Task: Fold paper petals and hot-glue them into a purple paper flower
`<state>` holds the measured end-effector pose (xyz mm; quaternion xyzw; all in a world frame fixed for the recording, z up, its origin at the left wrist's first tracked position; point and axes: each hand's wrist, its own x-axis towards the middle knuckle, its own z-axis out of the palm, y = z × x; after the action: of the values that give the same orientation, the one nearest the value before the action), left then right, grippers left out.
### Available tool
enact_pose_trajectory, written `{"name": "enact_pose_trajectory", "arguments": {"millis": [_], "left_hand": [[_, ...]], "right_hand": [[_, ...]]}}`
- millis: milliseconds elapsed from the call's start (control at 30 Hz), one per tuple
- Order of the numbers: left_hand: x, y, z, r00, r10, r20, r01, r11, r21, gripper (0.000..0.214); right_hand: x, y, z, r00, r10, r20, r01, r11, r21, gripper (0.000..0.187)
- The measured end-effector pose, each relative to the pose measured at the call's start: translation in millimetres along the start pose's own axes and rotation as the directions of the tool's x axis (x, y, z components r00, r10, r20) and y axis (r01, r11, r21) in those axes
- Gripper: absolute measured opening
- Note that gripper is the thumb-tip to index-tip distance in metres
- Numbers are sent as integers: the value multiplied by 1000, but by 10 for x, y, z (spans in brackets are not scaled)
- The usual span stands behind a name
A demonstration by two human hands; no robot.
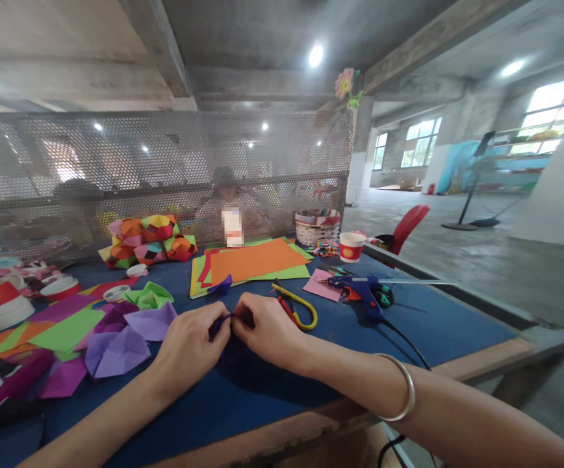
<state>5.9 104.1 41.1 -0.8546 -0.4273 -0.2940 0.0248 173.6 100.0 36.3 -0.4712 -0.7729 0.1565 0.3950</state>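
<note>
Over the counter point(438, 328), left hand point(189, 343) and right hand point(266, 330) nip a purple paper fold point(219, 322) between closed fingers; flimsy, likely best held at creases.

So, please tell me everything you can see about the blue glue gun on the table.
The glue gun is blue plastic, as it looks, with an orange trigger. It rests on the blue table, to the right of the right hand, its front end over the pink paper. A thin pale stick juts from its rear toward the table edge. A black cord runs from its handle off the near edge. Neither hand touches it: right hand and left hand pinch a small dark paper.
</note>
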Motion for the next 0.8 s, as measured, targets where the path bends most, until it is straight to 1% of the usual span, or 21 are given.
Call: {"name": "enact_pose_trajectory", "arguments": {"millis": [133, 300, 367, 433, 533, 633, 733, 800], "left_hand": [[-12, 17, 4, 999, 20, -26, -19, 1000, 21, 19], [-4, 32, 11, 997, 46, -55, -44, 998, 36, 20], [10, 19, 17, 999, 29, -42, -27, 999, 25, 20], [29, -6, 22, 1000, 7, -30, -7, 1000, -8, 19], [66, -52, 29, 999, -23, -36, 19, 994, -103, 19], [112, -89, 38, 992, -114, -50, 96, 959, -266, 17], [153, -101, 45, 979, -205, 9, 183, 849, -495, 24], [167, -93, 45, 966, -251, 57, 235, 769, -595, 31]], "right_hand": [[-8, -3, 9, 1000, -18, 8, 18, 1000, 6, 17], [-12, 10, 29, 997, -70, -20, 70, 998, -7, 21], [-8, 20, 36, 997, -68, -42, 69, 998, 15, 20], [4, 35, 42, 997, -35, -63, 39, 997, 68, 18], [37, 63, 51, 996, 44, -79, -31, 985, 170, 14], [79, 88, 55, 988, 130, -87, -106, 965, 240, 13], [115, 100, 50, 972, 216, -95, -181, 940, 288, 13], [131, 98, 43, 958, 274, -86, -231, 913, 337, 13]]}}
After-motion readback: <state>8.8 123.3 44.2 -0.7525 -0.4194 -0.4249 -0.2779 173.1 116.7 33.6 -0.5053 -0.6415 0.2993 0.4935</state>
